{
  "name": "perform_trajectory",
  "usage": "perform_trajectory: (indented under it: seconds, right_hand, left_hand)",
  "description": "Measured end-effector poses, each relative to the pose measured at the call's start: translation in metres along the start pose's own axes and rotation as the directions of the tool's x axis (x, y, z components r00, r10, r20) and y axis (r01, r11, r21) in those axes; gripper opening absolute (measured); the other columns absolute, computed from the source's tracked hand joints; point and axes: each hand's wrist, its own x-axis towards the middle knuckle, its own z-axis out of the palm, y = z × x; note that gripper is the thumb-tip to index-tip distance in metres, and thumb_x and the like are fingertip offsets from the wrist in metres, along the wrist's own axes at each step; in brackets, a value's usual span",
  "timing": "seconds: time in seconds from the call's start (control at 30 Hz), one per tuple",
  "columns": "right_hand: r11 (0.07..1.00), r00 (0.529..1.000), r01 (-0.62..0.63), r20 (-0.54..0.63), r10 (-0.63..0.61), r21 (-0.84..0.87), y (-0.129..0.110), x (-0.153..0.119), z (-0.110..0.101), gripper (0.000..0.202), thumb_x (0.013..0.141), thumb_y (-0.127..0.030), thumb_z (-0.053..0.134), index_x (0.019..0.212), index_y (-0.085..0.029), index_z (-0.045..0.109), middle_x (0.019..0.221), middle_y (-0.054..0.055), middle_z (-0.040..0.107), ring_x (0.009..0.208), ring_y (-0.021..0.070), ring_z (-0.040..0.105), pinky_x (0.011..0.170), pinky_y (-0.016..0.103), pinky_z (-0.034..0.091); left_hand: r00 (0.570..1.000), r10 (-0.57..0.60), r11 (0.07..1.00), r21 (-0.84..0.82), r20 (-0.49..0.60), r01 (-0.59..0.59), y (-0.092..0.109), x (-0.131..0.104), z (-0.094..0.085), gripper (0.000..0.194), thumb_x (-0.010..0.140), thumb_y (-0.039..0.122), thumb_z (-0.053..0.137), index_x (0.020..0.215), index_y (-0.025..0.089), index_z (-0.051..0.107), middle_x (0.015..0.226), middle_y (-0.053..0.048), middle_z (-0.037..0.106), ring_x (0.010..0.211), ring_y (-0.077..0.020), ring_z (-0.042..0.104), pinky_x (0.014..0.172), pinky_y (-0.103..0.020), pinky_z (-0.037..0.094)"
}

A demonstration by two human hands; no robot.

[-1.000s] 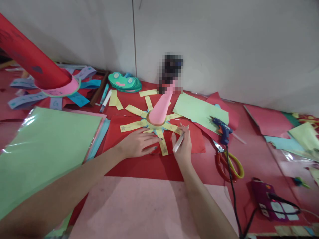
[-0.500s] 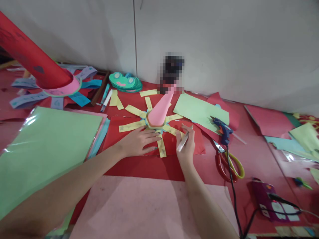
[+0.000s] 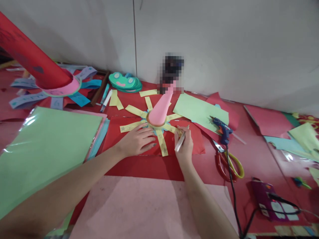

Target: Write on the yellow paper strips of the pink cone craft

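A pink paper cone (image 3: 159, 111) stands in the middle of yellow paper strips that spread out like rays, with small blue pieces round its base. Some strips bear pencil-like marks, such as a star on the lower yellow strip (image 3: 162, 143). My left hand (image 3: 137, 141) lies with fingers stretched out beside the base, over the red paper (image 3: 191, 141) beneath. In my right hand (image 3: 184, 146) is a pale, whitish pen (image 3: 179, 142), gripped at the end of the lower-right strip. The pen's tip is hard to make out.
A glue gun (image 3: 224, 129) and scissors (image 3: 229, 166) lie to the right, with a black cord running forward past a purple box (image 3: 267, 199). Green sheets (image 3: 52, 139) lie left, near a red paper tube (image 3: 37, 59). Green frog cutouts (image 3: 124, 82) rest by the wall.
My left hand has drawn back slightly left, off the lower strip, uncovering it. The cone and strips have turned a little. My right hand has shifted slightly left with the pen.
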Motion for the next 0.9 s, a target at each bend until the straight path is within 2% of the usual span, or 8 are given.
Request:
perform_trajectory:
  seconds: [0.1,0.2,0.37,0.5,0.63,0.73,0.8,0.9]
  right_hand:
    - [1.000,1.000,-0.012,0.004,0.012,-0.003,-0.0009,-0.0003,-0.0001,0.018,0.087,-0.032,0.053,0.100,-0.019,0.056,0.093,0.007,0.068,0.089,0.0217,0.065,0.084,0.043,0.051]
    - [0.995,0.998,-0.063,-0.007,0.064,0.072,0.0003,-0.0003,0.0030,0.022,0.085,-0.038,0.055,0.097,-0.020,0.057,0.087,0.005,0.066,0.084,0.0202,0.065,0.079,0.039,0.053]
    - [0.973,0.992,-0.114,-0.030,0.123,0.200,-0.0016,0.0015,0.0051,0.026,0.082,-0.045,0.059,0.089,-0.019,0.058,0.077,0.002,0.063,0.073,0.0163,0.065,0.071,0.032,0.055]
    - [0.983,0.994,-0.103,0.042,0.098,0.150,-0.0045,0.0019,0.0015,0.025,0.083,-0.042,0.060,0.093,-0.019,0.058,0.079,0.002,0.065,0.072,0.0163,0.065,0.070,0.031,0.053]
    - [0.999,0.999,0.024,0.040,-0.022,-0.040,-0.0047,0.0000,0.0015,0.028,0.085,-0.041,0.058,0.101,-0.019,0.058,0.071,0.000,0.062,0.065,0.0168,0.059,0.071,0.035,0.051]
    - [0.984,0.993,0.095,0.081,-0.084,-0.148,-0.0047,-0.0020,0.0022,0.028,0.084,-0.041,0.059,0.101,-0.019,0.058,0.072,0.002,0.062,0.070,0.0189,0.056,0.075,0.038,0.049]
    - [0.986,0.992,0.091,0.099,-0.077,-0.139,-0.0039,-0.0033,0.0022,0.024,0.084,-0.038,0.059,0.099,-0.020,0.058,0.081,0.004,0.064,0.076,0.0200,0.057,0.076,0.039,0.049]
    - [0.999,0.994,0.040,0.100,-0.036,-0.035,-0.0015,-0.0045,0.0023,0.020,0.082,-0.030,0.057,0.099,-0.021,0.056,0.093,0.005,0.066,0.088,0.0213,0.061,0.080,0.039,0.050]
  left_hand:
    - [0.992,-0.045,0.993,0.103,-0.114,0.057,0.0008,0.0022,-0.0007,0.034,0.096,0.023,0.041,0.078,0.016,0.069,0.088,-0.007,0.067,0.090,-0.0193,0.062,0.096,-0.040,0.046]
    - [0.983,-0.051,0.979,0.184,-0.176,0.084,0.0018,0.0032,-0.0003,0.034,0.094,0.020,0.044,0.068,0.015,0.065,0.075,-0.005,0.061,0.078,-0.0180,0.058,0.089,-0.037,0.048]
    - [0.979,-0.052,0.959,0.263,-0.198,0.104,0.0037,0.0041,-0.0011,0.034,0.094,0.018,0.043,0.067,0.016,0.064,0.069,-0.004,0.059,0.070,-0.0175,0.054,0.076,-0.033,0.049]
    - [0.977,-0.091,0.948,0.284,-0.194,0.145,0.0052,0.0045,-0.0026,0.033,0.094,0.017,0.043,0.068,0.015,0.064,0.068,-0.004,0.060,0.064,-0.0173,0.052,0.065,-0.032,0.046]
    - [0.979,-0.107,0.951,0.271,-0.174,0.152,0.0049,0.0041,-0.0020,0.033,0.094,0.016,0.042,0.069,0.014,0.064,0.071,-0.004,0.061,0.066,-0.0177,0.053,0.066,-0.032,0.046]
    - [0.982,-0.105,0.957,0.254,-0.155,0.142,0.0037,0.0039,-0.0012,0.033,0.094,0.016,0.042,0.070,0.014,0.064,0.072,-0.005,0.062,0.068,-0.0176,0.055,0.069,-0.033,0.046]
    - [0.983,-0.104,0.959,0.246,-0.153,0.140,0.0031,0.0038,-0.0009,0.034,0.095,0.017,0.041,0.070,0.015,0.064,0.073,-0.005,0.063,0.069,-0.0175,0.056,0.070,-0.033,0.047]
    - [0.984,-0.093,0.970,0.209,-0.155,0.124,0.0033,0.0031,-0.0008,0.031,0.096,0.019,0.041,0.079,0.015,0.067,0.080,-0.006,0.065,0.075,-0.0182,0.060,0.076,-0.034,0.048]
